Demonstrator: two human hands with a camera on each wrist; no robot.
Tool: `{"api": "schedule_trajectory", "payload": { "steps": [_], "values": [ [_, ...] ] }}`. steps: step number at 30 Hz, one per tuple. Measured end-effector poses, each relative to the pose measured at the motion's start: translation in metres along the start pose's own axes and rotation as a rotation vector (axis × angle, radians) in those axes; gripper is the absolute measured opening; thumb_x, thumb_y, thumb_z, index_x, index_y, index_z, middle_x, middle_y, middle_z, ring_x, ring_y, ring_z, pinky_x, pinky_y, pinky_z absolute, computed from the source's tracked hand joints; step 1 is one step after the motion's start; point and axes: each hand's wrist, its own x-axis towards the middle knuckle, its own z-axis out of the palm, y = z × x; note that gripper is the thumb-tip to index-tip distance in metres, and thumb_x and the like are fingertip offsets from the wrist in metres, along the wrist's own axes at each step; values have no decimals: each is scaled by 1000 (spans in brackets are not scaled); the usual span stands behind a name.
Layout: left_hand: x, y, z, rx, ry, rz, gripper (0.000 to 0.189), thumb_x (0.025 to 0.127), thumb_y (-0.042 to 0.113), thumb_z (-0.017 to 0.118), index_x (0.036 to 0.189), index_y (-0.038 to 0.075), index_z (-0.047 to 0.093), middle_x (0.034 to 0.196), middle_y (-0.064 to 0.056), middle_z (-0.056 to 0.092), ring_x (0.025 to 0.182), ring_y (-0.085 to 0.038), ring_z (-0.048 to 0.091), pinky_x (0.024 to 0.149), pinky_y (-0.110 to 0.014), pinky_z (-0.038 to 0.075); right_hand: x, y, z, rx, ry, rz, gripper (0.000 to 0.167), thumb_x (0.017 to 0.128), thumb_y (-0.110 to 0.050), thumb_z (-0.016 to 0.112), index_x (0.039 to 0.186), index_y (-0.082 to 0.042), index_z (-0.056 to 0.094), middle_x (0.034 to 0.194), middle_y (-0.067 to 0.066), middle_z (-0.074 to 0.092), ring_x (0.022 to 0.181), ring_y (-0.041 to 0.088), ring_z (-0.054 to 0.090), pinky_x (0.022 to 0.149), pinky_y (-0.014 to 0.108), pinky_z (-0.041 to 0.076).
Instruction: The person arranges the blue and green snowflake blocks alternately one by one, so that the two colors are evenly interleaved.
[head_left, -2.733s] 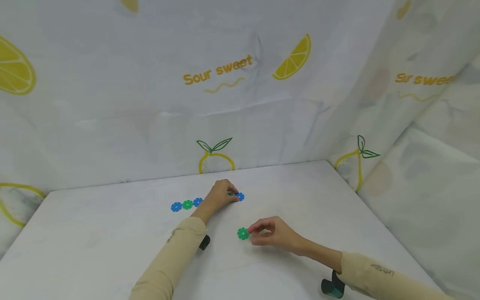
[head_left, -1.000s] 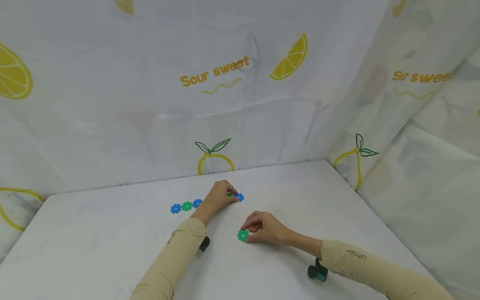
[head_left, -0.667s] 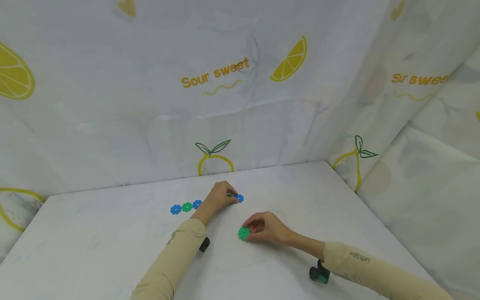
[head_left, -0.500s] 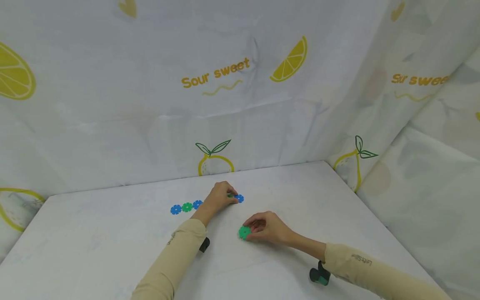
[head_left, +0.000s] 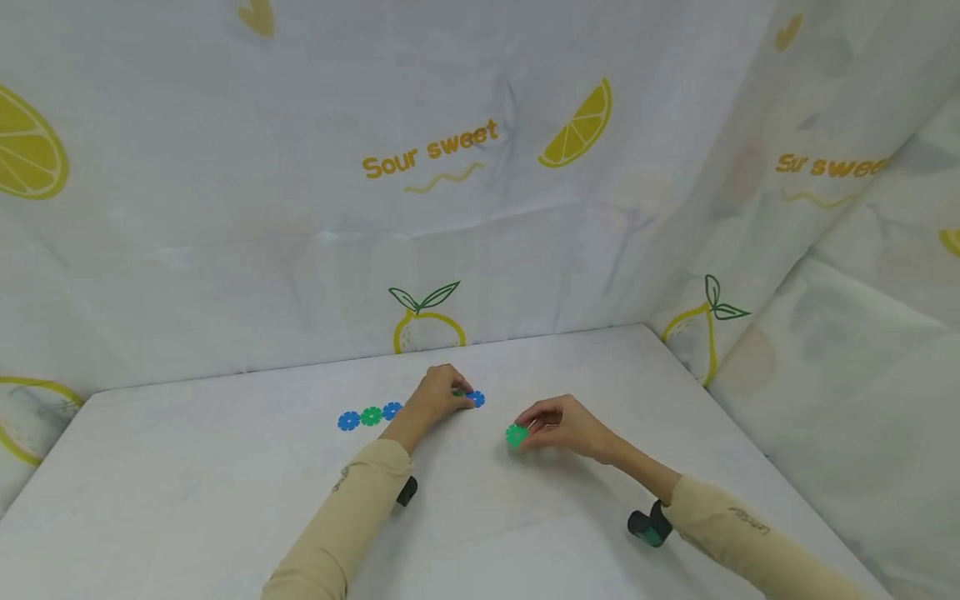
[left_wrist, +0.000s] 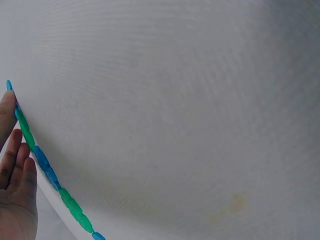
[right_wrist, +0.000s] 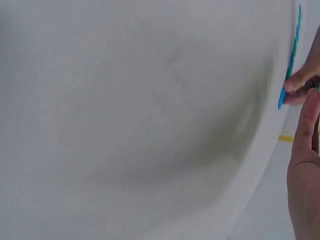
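Notched plastic snowflake discs form a row of alternating blue and green on the white table. My left hand (head_left: pixel 433 400) pinches the blue snowflake disc (head_left: pixel 477 399) at the row's right end, its thumb lying over the disc in the left wrist view. That hand hides the middle of the row in the head view. Farther left show another blue disc (head_left: pixel 348 421), a green disc (head_left: pixel 371 416) and a third disc, blue (head_left: pixel 392 411). Between thumb and fingers, my right hand (head_left: pixel 570 429) holds a loose green snowflake disc (head_left: pixel 515 436), raised and tilted, right of the row.
The white table (head_left: pixel 225 500) meets a cloth backdrop (head_left: pixel 300 275) printed with lemons at the back and right. Dark wrist cameras hang under both sleeves, the right one (head_left: pixel 648 527) low over the table.
My right hand closed its fingers on the green disc, tilted it up off the table and carried it right and toward the back. The left hand stays at the row's end.
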Motion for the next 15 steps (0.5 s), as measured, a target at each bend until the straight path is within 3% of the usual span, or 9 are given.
{"api": "schedule_trajectory", "payload": {
  "steps": [8,15],
  "values": [
    [-1,1,-1,-12,3,-19,18,77,14,81,92,5,75,97,-6,63,100,-25,59,92,-38,48,-1,4,-29,39,-30,55,30,83,-10,75,109,1,68,104,13,67,87,21,64,77,25,53],
    [1,0,1,-20,-4,-14,18,78,14,80,93,5,75,98,-6,63,101,-25,59,92,-37,47,1,11,-40,42,-73,77,30,84,-9,74,111,2,67,106,15,67,89,21,63,77,25,53]
  ]
}}
